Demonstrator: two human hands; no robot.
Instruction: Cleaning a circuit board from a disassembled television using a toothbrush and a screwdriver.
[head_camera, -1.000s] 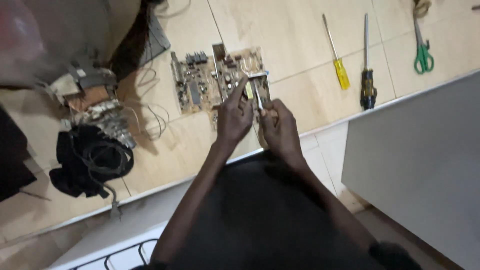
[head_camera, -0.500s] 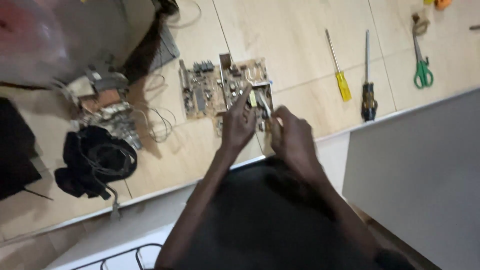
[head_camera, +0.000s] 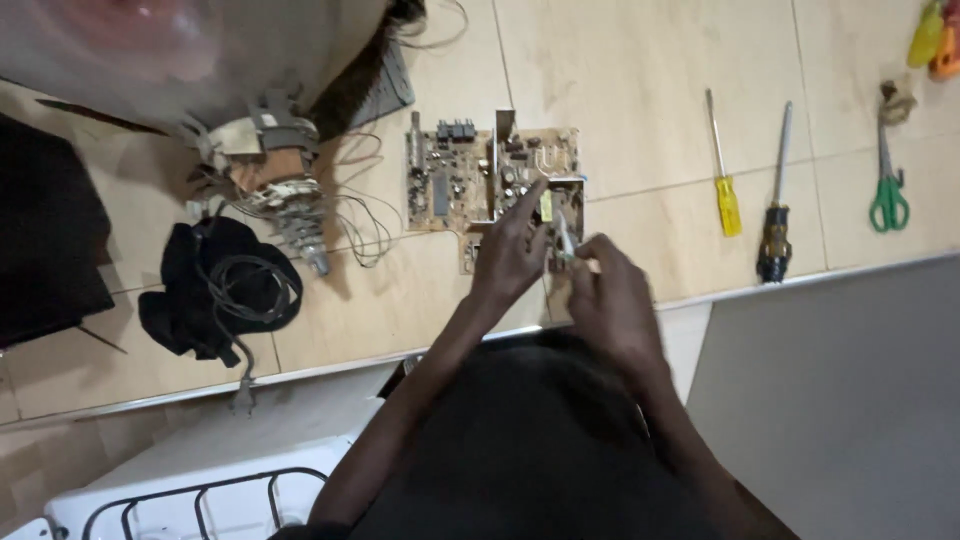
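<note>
Left hand (head_camera: 507, 262) with one finger pointing, touching my circuit board (head_camera: 490, 180), right hand (head_camera: 608, 290) closed on a thin metal tool (head_camera: 562, 232), yellow screwdriver (head_camera: 721, 168) nearby

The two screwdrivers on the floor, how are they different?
The yellow-handled screwdriver has a thin shaft and a slim, bright handle. The dark-handled screwdriver has a thicker shaft and a chunkier black-and-amber handle, and lies nearer the scissors. Both lie flat on the tiles, handles toward the person, untouched by either hand.

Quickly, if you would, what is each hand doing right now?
Left hand: open, forefinger pressing on the circuit board.
Right hand: closed on a thin metal tool over the board.
</note>
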